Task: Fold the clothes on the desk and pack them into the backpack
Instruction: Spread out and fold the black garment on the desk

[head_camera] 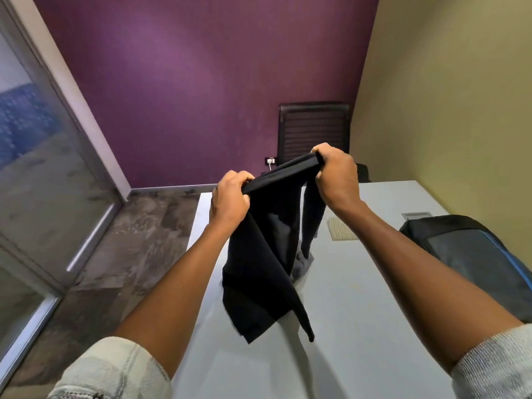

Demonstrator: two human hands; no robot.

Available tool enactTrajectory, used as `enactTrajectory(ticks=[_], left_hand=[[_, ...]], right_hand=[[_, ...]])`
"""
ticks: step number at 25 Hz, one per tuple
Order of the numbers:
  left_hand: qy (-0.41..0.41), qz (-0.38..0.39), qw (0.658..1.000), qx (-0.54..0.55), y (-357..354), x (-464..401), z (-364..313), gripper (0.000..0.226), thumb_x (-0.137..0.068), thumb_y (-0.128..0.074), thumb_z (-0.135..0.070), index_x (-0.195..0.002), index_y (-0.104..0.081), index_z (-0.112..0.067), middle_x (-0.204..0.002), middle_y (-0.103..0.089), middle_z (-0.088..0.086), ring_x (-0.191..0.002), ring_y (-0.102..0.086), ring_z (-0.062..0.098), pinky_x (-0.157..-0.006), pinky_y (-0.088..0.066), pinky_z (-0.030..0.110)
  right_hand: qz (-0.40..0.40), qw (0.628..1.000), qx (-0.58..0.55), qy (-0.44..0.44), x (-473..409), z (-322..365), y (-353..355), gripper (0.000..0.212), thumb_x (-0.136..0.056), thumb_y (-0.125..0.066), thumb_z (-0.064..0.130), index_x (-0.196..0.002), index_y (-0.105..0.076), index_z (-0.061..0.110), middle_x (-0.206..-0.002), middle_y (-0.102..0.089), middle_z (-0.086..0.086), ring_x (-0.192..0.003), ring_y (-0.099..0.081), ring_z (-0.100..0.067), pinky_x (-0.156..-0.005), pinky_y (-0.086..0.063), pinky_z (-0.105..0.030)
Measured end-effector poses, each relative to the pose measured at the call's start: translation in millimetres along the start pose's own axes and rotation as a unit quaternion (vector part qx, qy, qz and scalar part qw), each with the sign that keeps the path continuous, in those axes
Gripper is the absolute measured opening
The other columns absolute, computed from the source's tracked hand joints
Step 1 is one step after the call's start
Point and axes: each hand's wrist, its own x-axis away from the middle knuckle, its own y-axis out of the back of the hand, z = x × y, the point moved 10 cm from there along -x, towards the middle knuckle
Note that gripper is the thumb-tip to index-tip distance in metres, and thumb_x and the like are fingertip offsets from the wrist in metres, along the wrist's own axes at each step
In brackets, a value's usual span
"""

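Aloft above the pale grey worktop point(359, 326), a black, soft-knit garment point(259, 263) hangs from both hands, its upper edge stretched taut between them. The left hand point(229, 201) has its fingers point(240, 180) curled tight round the lower, nearer end of that edge; the right hand point(335, 174) clamps the farther, higher end, so the held edge slopes up from left to right. From it the cloth drops in two long folds, its long axis running roughly downward toward the worktop's near-left edge, the hem just clear of the surface or brushing it; which cannot be told. A crumpled grey garment point(302, 267) lies behind the hanging cloth near the worktop's middle, and a small cream ribbed cloth point(341, 230) lies flat beyond it. The dark backpack with blue trim point(472, 254) rests at the right edge, nearer the right hand. Laying the black piece flat looks the likely next step, with folding and packing not yet begun. A dark office chair point(313, 131) stands against the purple wall.
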Motion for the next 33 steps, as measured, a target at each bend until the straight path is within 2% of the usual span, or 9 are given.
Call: enactTrajectory(ticks=[3,7,11,15,18,23,29,31,33], left_hand=[[0.016,-0.022,1.000,-0.009,13,-4,6,0.044,-0.078,-0.060,0.008,-0.106,-0.068,-0.025,-0.094,-0.056,-0.008,-0.082,-0.052,0.014,-0.066,-0.039,0.028],[0.042,-0.034,0.998,-0.043,24,-3,26,0.044,-0.078,-0.059,0.009,-0.105,-0.065,-0.026,-0.096,-0.060,-0.002,-0.085,-0.058,0.024,-0.070,-0.051,0.040],[0.059,-0.021,0.994,-0.090,32,-2,51,0.041,-0.082,-0.058,0.008,-0.105,-0.065,-0.025,-0.097,-0.062,0.002,-0.086,-0.062,0.031,-0.073,-0.052,0.044],[0.060,-0.036,0.986,-0.150,45,-6,60,0.038,-0.085,-0.059,0.006,-0.107,-0.064,-0.023,-0.096,-0.061,0.007,-0.081,-0.063,0.036,-0.067,-0.052,0.045],[0.067,-0.046,0.984,-0.157,53,-8,66,0.038,-0.084,-0.061,0.007,-0.108,-0.064,-0.022,-0.096,-0.061,0.008,-0.081,-0.063,0.037,-0.066,-0.054,0.047],[0.082,-0.072,0.984,-0.139,68,-9,73,0.039,-0.083,-0.064,0.007,-0.111,-0.064,-0.021,-0.099,-0.066,0.009,-0.086,-0.064,0.038,-0.071,-0.055,0.047],[0.046,-0.123,0.984,-0.123,85,-9,61,0.045,-0.084,-0.061,0.010,-0.118,-0.065,-0.019,-0.102,-0.072,0.010,-0.085,-0.067,0.038,-0.069,-0.057,0.048],[-0.003,-0.131,0.987,-0.092,89,-10,54,0.047,-0.081,-0.065,0.011,-0.117,-0.067,-0.020,-0.103,-0.073,0.006,-0.086,-0.068,0.035,-0.072,-0.058,0.045],[-0.065,-0.089,0.993,-0.036,81,-18,49,0.042,-0.081,-0.069,0.007,-0.110,-0.072,-0.023,-0.100,-0.075,-0.003,-0.088,-0.071,0.025,-0.080,-0.057,0.037]], right_hand=[[-0.018,1.000,-0.006,0.012,-13,12,15,0.035,-0.078,-0.045,-0.006,-0.094,-0.061,0.021,-0.084,-0.064,0.001,-0.076,-0.058,-0.022,-0.068,-0.054,-0.038],[-0.054,0.998,-0.015,-0.003,-25,11,36,0.040,-0.079,-0.042,-0.009,-0.097,-0.065,0.018,-0.085,-0.062,0.001,-0.077,-0.057,-0.022,-0.067,-0.045,-0.029],[-0.076,0.997,-0.017,-0.029,-30,-10,51,0.041,-0.080,-0.042,-0.010,-0.100,-0.066,0.017,-0.086,-0.061,0.002,-0.078,-0.057,-0.020,-0.070,-0.046,-0.029],[-0.071,0.996,-0.018,-0.058,-21,-36,42,0.036,-0.084,-0.045,-0.009,-0.098,-0.064,0.018,-0.087,-0.062,-0.001,-0.077,-0.057,-0.021,-0.065,-0.048,-0.029],[-0.058,0.995,-0.017,-0.083,-14,-57,36,0.036,-0.085,-0.044,-0.010,-0.098,-0.063,0.019,-0.086,-0.061,-0.001,-0.075,-0.057,-0.018,-0.057,-0.042,-0.021],[-0.071,0.991,-0.018,-0.110,-15,-80,47,0.040,-0.081,-0.041,-0.009,-0.095,-0.063,0.021,-0.084,-0.062,0.000,-0.075,-0.059,-0.020,-0.062,-0.048,-0.029],[-0.103,0.986,-0.006,-0.133,-17,-94,70,0.039,-0.082,-0.040,-0.010,-0.096,-0.065,0.017,-0.084,-0.064,-0.003,-0.075,-0.059,-0.022,-0.062,-0.040,-0.026],[-0.121,0.981,0.006,-0.154,-16,-102,82,0.039,-0.083,-0.040,-0.010,-0.099,-0.066,0.014,-0.084,-0.063,-0.004,-0.075,-0.058,-0.024,-0.064,-0.040,-0.027],[-0.138,0.974,0.020,-0.179,-17,-110,93,0.041,-0.083,-0.039,-0.009,-0.104,-0.067,0.012,-0.087,-0.064,-0.008,-0.077,-0.058,-0.027,-0.067,-0.044,-0.031]])
